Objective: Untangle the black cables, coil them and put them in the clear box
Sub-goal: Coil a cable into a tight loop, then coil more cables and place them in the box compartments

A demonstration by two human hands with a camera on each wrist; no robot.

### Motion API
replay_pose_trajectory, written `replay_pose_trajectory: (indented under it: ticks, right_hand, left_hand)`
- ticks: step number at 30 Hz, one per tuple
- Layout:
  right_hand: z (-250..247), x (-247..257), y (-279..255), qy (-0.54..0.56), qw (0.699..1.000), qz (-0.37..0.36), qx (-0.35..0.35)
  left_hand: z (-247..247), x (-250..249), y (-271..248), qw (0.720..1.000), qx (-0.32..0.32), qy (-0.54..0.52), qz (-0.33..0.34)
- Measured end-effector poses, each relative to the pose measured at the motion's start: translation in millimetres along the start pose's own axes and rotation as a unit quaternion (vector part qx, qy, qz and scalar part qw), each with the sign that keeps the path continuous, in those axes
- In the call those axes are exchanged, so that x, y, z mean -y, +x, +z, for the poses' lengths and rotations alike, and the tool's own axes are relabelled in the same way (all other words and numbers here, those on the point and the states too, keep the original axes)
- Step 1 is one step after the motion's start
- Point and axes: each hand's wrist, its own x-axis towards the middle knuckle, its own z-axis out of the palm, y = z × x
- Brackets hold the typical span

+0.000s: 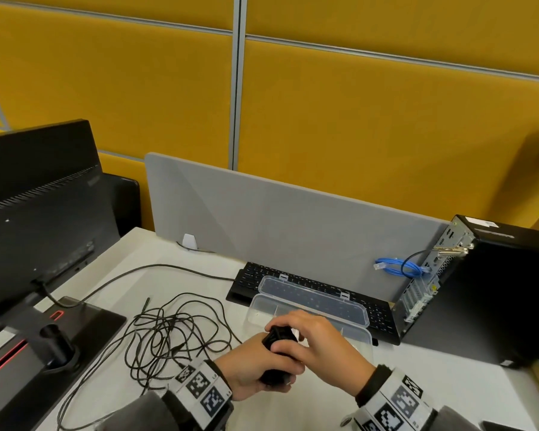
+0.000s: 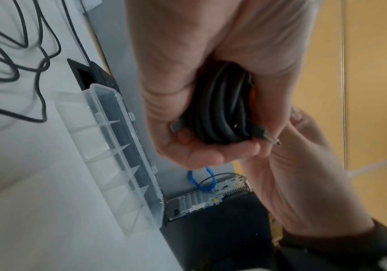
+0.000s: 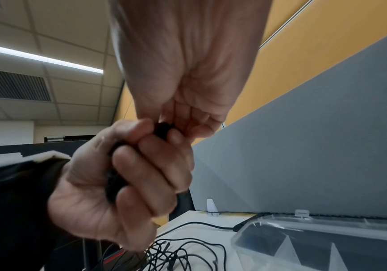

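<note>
A coiled black cable [image 1: 276,335] [image 2: 220,106] is held above the white desk, just in front of the clear box [image 1: 262,309]. My left hand [image 1: 255,365] [image 2: 210,148] grips the coil from below, fingers wrapped round it. My right hand [image 1: 311,337] [image 3: 187,124] pinches the coil's top end. A metal plug tip [image 2: 274,141] sticks out beside the coil. More tangled black cables [image 1: 168,337] [image 3: 176,256] lie loose on the desk to the left. The clear box [image 2: 109,155] has dividers, and its open lid [image 1: 318,300] leans back on a keyboard.
A black keyboard [image 1: 383,318] lies behind the box against a grey divider [image 1: 293,219]. A black monitor [image 1: 38,197] and its stand base [image 1: 84,325] fill the left. A computer tower [image 1: 495,290] with a blue cable [image 1: 395,265] stands at the right.
</note>
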Motion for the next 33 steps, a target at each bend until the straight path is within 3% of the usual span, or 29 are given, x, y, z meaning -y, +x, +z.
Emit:
replay_pose_trajectory:
  ticks: [7, 13, 15, 21, 24, 26, 29, 33]
  right_hand:
    - [22.9, -21.3, -9.7, 0.021, 0.999, 0.027, 0.041]
    - [37.2, -46.8, -5.9, 0.129, 0.988, 0.059, 0.067]
    - [41.2, -55.1, 5.5, 0.101, 0.991, 0.061, 0.062]
    - [39.4, -91.0, 71.2, 0.002, 0.996, 0.084, 0.03]
    - [45.4, -111.1, 100.9, -0.056, 0.99, 0.127, -0.023]
    - [52.0, -121.3, 113.5, -0.097, 0.983, 0.152, -0.045]
    - [65.1, -127.1, 122.3, -0.177, 0.973, 0.15, -0.016]
    - [87.3, -123.9, 125.9, -0.245, 0.961, 0.122, 0.04]
  left_hand:
    - [0.1, 32.3, 13.7, 0.989, -0.102, 0.107, -0.003]
    - [-11.9, 43.8, 31.2, 0.989, -0.116, 0.089, -0.033]
    - [-13.4, 45.7, 42.1, 0.986, -0.152, 0.061, -0.028]
    - [-43.7, 40.6, 78.6, 0.957, -0.279, -0.025, 0.071]
    - [-73.7, 41.3, 88.6, 0.943, -0.318, 0.066, 0.068]
    - [-89.7, 45.0, 93.7, 0.919, -0.359, 0.154, 0.056]
    - [-101.1, 51.0, 99.6, 0.884, -0.398, 0.244, 0.031]
    - [-103.1, 60.1, 105.4, 0.917, -0.373, 0.14, 0.032]
